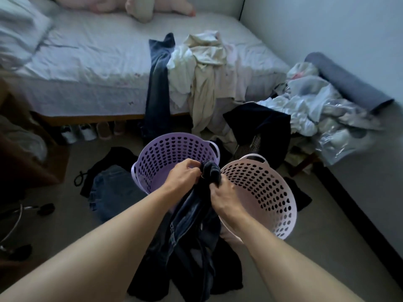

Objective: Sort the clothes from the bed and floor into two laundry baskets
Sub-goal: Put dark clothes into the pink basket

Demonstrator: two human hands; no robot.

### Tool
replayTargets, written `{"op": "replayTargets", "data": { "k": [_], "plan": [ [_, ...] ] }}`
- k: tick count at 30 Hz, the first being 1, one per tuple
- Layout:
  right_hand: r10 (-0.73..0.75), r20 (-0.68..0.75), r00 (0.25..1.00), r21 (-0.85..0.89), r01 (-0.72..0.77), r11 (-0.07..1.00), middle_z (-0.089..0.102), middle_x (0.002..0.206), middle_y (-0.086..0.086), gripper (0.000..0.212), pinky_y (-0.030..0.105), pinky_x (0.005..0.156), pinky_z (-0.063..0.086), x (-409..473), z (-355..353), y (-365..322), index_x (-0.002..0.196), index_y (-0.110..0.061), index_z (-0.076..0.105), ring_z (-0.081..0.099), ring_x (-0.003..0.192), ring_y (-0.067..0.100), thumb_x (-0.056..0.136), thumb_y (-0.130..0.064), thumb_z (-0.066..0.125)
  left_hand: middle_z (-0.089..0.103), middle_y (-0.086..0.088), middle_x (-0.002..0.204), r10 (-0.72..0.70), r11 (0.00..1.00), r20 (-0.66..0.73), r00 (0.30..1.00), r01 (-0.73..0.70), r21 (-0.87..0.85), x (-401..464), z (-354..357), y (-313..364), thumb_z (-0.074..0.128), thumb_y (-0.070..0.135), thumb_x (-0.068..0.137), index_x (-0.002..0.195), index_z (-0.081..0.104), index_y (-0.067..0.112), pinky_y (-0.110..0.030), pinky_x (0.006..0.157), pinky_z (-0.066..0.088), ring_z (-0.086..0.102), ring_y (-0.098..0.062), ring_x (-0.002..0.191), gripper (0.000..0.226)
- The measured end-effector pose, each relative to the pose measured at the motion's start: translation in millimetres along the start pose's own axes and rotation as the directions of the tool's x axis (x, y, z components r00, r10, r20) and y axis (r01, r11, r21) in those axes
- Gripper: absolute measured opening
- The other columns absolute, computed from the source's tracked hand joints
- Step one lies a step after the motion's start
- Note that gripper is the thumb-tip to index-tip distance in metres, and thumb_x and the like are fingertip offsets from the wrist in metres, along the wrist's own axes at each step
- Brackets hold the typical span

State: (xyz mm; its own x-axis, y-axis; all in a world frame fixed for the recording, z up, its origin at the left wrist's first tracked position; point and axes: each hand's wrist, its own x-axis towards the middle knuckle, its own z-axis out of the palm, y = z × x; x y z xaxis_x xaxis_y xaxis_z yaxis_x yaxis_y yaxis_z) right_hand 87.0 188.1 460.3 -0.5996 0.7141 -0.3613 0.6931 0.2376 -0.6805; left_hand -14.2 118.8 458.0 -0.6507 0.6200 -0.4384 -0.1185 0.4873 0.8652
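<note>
Bedroom, carpet floor w/ clothes strewn. Both hands, left hand [183, 175] & right hand [222, 196], grip dark jeans [192, 219] at top; long axis hangs down. Purple basket [152, 149] ahead-left, nearer left hand; pink basket [281, 203] right.

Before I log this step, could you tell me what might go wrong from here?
1. The dark denim garment, gripped by left hand and right hand, trails to the floor; it might snag a rim.
2. The purple perforated basket and pink perforated basket touch; the garment could drop into the wrong one.
</note>
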Motion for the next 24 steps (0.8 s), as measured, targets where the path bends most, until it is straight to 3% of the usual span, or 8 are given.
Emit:
{"op": "replayTargets", "data": {
  "k": [4,7,9,12,17,20,24],
  "plan": [
    [-0.022,-0.073,0.997,-0.054,0.018,0.998,0.057,0.119,0.023,0.031,0.039,0.089,0.043,-15,-39,-42,0.118,0.002,0.051,0.055,0.111,0.037,0.096,-0.018,0.042,0.070,-0.007,0.102,0.062,0.998,0.045,0.997,-0.061,-0.018,-25,-14,39,0.056,0.019,0.068,0.090,0.063,0.026,-0.047,0.097,0.050,0.065,-0.024,0.101,0.024],
    [-0.029,-0.163,0.986,-0.041,0.023,0.999,0.059,0.118,0.025,0.031,0.037,0.088,0.042,-27,-63,-68,0.116,0.003,0.052,0.054,0.111,0.039,0.096,-0.018,0.041,0.067,-0.008,0.112,0.081,0.993,0.129,0.988,-0.091,0.074,-43,-23,67,0.060,0.008,0.074,0.115,0.059,0.015,-0.039,0.097,0.051,0.064,-0.023,0.104,0.042],
    [-0.025,-0.222,0.975,-0.008,0.024,1.000,0.060,0.118,0.025,0.032,0.038,0.088,0.043,-33,-79,-88,0.115,0.004,0.054,0.055,0.111,0.039,0.096,-0.020,0.042,0.065,-0.006,0.108,0.089,0.981,0.228,0.970,-0.125,0.147,-53,-31,87,0.065,0.002,0.078,0.128,0.051,0.013,-0.033,0.089,0.050,0.063,-0.021,0.097,0.053],
    [-0.014,-0.294,0.956,0.076,0.038,0.996,0.061,0.116,0.025,0.034,0.038,0.091,0.043,-39,-101,-119,0.112,0.005,0.057,0.056,0.110,0.039,0.095,-0.021,0.042,0.061,0.004,0.099,0.107,0.958,0.308,0.945,-0.181,0.220,-68,-44,114,0.076,0.010,0.074,0.134,0.041,0.020,-0.022,0.080,0.048,0.061,-0.013,0.090,0.071],
    [-0.015,-0.408,0.913,0.175,0.094,0.980,0.061,0.114,0.024,0.033,0.035,0.084,0.043,-54,-142,-160,0.108,0.007,0.057,0.057,0.104,0.037,0.095,-0.019,0.040,0.063,0.002,0.116,0.130,0.857,0.299,0.945,-0.259,0.445,-88,-57,137,0.085,0.026,0.059,0.140,0.028,0.032,-0.030,0.093,0.051,0.061,-0.016,0.104,0.099],
    [-0.040,-0.468,0.883,0.144,0.121,0.982,0.058,0.119,0.025,0.033,0.036,0.086,0.041,-64,-169,-175,0.112,0.009,0.055,0.055,0.107,0.036,0.098,-0.014,0.036,0.061,0.000,0.116,0.136,0.752,0.238,0.962,-0.256,0.607,-94,-66,147,0.078,0.025,0.064,0.138,0.030,0.031,-0.027,0.085,0.051,0.060,-0.017,0.098,0.088],
    [-0.045,-0.548,0.835,0.103,0.121,0.987,0.055,0.126,0.029,0.036,0.033,0.094,0.035,-72,-198,-185,0.114,0.015,0.054,0.051,0.119,0.037,0.098,-0.011,0.035,0.062,-0.001,0.101,0.130,0.699,0.118,0.984,-0.176,0.694,-94,-71,167,0.064,0.028,0.067,0.113,0.055,0.023,-0.029,0.075,0.051,0.062,-0.020,0.092,0.047]
  ]
}}
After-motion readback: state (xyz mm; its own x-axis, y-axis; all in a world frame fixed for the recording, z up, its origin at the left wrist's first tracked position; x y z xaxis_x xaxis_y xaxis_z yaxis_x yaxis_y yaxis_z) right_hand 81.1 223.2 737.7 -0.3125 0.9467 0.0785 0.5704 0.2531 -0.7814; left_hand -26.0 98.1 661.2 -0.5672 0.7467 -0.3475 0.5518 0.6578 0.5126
